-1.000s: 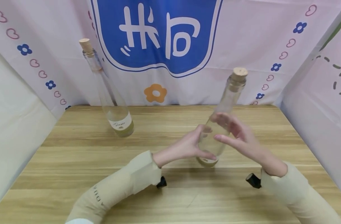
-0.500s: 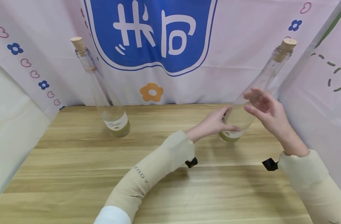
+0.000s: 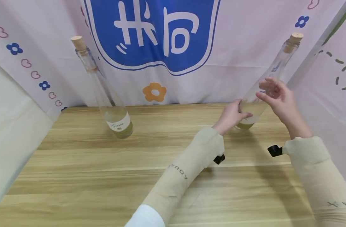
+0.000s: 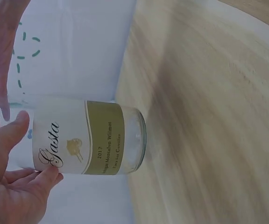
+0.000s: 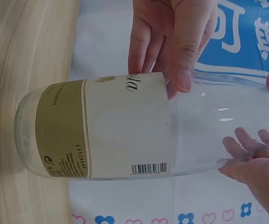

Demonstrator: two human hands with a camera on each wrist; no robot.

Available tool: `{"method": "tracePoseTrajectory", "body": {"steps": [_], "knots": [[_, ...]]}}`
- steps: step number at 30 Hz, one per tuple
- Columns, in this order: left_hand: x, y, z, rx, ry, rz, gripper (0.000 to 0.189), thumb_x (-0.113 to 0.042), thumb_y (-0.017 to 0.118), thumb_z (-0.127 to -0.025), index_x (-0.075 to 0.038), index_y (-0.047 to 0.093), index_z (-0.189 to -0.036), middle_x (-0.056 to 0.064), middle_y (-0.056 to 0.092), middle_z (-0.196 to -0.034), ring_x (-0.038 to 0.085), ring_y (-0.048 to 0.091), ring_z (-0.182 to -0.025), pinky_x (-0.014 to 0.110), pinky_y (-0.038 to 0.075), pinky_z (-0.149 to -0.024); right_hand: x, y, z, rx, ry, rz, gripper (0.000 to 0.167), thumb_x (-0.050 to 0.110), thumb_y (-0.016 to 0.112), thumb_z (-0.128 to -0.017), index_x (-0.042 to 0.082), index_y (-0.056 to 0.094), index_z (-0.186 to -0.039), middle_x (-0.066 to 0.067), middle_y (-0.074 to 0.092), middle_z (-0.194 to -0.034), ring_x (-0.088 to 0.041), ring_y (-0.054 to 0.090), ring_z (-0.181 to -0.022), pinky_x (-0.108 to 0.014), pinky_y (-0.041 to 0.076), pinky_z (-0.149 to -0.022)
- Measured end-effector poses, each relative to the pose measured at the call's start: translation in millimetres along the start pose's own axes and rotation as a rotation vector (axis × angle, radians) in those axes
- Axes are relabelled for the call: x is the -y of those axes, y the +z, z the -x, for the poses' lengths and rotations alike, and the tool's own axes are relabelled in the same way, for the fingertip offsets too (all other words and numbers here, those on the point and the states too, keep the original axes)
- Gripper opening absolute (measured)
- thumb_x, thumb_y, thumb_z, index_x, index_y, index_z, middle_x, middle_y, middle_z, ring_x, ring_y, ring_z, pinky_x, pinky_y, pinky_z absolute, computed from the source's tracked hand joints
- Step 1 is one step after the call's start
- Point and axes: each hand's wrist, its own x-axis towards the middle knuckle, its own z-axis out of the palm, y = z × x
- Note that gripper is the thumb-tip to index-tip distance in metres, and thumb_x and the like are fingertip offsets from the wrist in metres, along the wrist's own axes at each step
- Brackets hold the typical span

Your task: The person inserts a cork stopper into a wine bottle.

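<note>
A clear glass wine bottle (image 3: pixel 250 100) with a cork (image 3: pixel 296 38) in its neck stands near the back right of the table, its base right at the wood. My left hand (image 3: pixel 231 116) grips its lower body, thumb on the near side just above the label (image 4: pixel 64 135). Higher up, my right hand (image 3: pixel 284 101) holds the body loosely; its curled fingers (image 5: pixel 246 144) show through the glass in the right wrist view. A second corked wine bottle (image 3: pixel 111 110) stands upright at the back left, apart from both hands.
Both bottles stand on a wood-grain table (image 3: pixel 104 176). Behind it hangs a white cloth with a blue emblem (image 3: pixel 154 56) and an orange flower (image 3: pixel 154 92). Pale cloth walls close in the left and right sides. A black wrist camera (image 3: pixel 275 150) juts from the right sleeve.
Both hands have moved the bottle from the middle right of the table to the right and back, most of it in the first half second. The left bottle has stayed on its spot.
</note>
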Motion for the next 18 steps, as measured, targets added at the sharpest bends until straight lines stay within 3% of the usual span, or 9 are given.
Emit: {"method": "tracePoseTrajectory", "body": {"steps": [6, 13, 18], "knots": [[1.4, 13.8, -0.2, -0.055, -0.037, -0.063, 0.044, -0.026, 0.068, -0.082, -0.008, 0.051, -0.119, -0.003, 0.058, -0.083, 0.006, 0.053, -0.073, 0.014, 0.042, -0.061, -13.1, -3.3, -2.8, -0.003, 0.053, 0.003, 0.047, 0.001, 0.063, -0.083, 0.008, 0.047, -0.126, 0.003, 0.058, -0.108, -0.005, 0.054, -0.099, -0.007, 0.043, -0.08], [1.6, 20.1, 2.4, -0.098, -0.058, -0.042, 0.037, -0.022, 0.065, -0.085, -0.005, 0.053, -0.115, -0.003, 0.05, -0.068, 0.006, 0.045, -0.053, 0.015, 0.039, -0.047, -18.7, -5.6, -7.5, -0.005, 0.098, 0.108, 0.051, 0.008, 0.063, -0.085, 0.007, 0.042, -0.131, 0.008, 0.056, -0.109, -0.001, 0.053, -0.097, -0.006, 0.043, -0.079], [6.8, 19.4, 5.3, -0.07, -0.051, -0.017, 0.028, -0.022, 0.063, -0.086, -0.006, 0.056, -0.108, -0.004, 0.053, -0.072, 0.005, 0.048, -0.056, 0.014, 0.04, -0.047, -16.6, -7.0, -7.0, 0.019, 0.172, 0.218, 0.061, 0.017, 0.06, -0.088, 0.009, 0.031, -0.14, -0.002, 0.05, -0.126, -0.006, 0.049, -0.109, -0.008, 0.041, -0.085]]}}
